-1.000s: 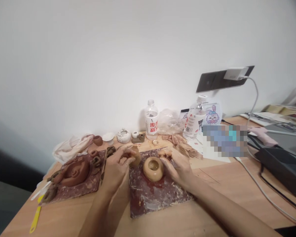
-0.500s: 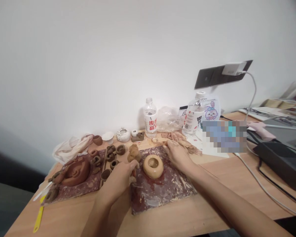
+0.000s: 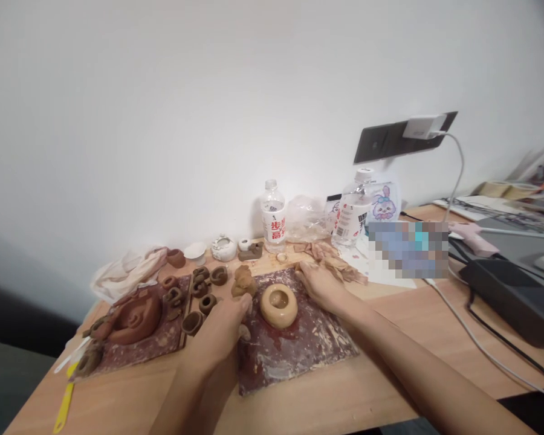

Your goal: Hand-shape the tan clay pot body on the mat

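My light wooden desk carries two clay-stained boards side by side: the left board and the nearer board straight ahead of me. Along the back stand two plastic water bottles with a crumpled plastic bag between them. A white cloth lies back left, a yellow-handled tool front left, and a black box and white cable on my right.

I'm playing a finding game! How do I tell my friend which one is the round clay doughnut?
On the wooden desk, find the right-hand of two clay-stained boards. Between the left hand and right hand sits a round clay ring with a dip on top. It is pale and smooth, while the clay lump beside it is brown and bumpy.
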`<state>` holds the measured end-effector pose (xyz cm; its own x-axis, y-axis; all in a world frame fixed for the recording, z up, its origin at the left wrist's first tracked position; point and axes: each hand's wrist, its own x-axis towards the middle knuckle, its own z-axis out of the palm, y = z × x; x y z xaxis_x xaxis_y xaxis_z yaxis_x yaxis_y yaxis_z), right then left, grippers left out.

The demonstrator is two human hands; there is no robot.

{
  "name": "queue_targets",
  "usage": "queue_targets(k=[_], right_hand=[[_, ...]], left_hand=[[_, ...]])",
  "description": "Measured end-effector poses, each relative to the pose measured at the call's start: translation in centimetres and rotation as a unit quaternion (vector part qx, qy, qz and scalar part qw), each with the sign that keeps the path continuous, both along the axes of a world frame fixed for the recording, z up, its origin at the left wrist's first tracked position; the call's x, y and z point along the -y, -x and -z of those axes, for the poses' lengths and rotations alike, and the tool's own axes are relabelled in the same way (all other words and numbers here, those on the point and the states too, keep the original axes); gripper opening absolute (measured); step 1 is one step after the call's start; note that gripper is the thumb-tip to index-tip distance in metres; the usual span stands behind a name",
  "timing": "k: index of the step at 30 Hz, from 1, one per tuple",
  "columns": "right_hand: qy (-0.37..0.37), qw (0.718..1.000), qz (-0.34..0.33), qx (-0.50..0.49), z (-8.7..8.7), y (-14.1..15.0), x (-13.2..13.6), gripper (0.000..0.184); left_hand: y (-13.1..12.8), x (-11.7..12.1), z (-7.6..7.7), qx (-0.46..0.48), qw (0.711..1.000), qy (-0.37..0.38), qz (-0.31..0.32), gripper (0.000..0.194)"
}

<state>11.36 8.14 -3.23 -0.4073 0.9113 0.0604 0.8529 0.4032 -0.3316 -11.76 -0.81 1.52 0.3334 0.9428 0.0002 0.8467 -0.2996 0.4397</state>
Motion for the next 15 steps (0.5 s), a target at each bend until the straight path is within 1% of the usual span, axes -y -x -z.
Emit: queue_targets(k=[2, 6, 11, 13, 15], right_hand=[[0.0, 1.0, 0.002, 0.002, -0.1, 0.0, 0.0, 0.025], [-0.003, 1.0, 0.001, 0.0, -0.2, -0.1, 0.0, 0.024], [-0.009, 1.0, 0.007, -0.008, -0.2, -0.1, 0.1, 0.022], [-0.012, 1.0, 0.013, -0.012, -0.2, -0.1, 0.1, 0.022], [-0.022, 0.999, 0.024, -0.029, -0.1, -0.1, 0.1, 0.02]], left_hand=[[0.1, 0.0, -0.1, 0.003, 1.0, 0.001, -0.004, 0.02], [0.4, 0.1, -0.3, -0.018, 1.0, 0.012, 0.001, 0.02], [0.3, 0.1, -0.3, -0.008, 1.0, -0.002, 0.002, 0.019], [0.3, 0.1, -0.6, -0.015, 1.0, 0.0, -0.001, 0.02], [0.4, 0.2, -1.3, -0.017, 1.0, 0.015, -0.011, 0.018]])
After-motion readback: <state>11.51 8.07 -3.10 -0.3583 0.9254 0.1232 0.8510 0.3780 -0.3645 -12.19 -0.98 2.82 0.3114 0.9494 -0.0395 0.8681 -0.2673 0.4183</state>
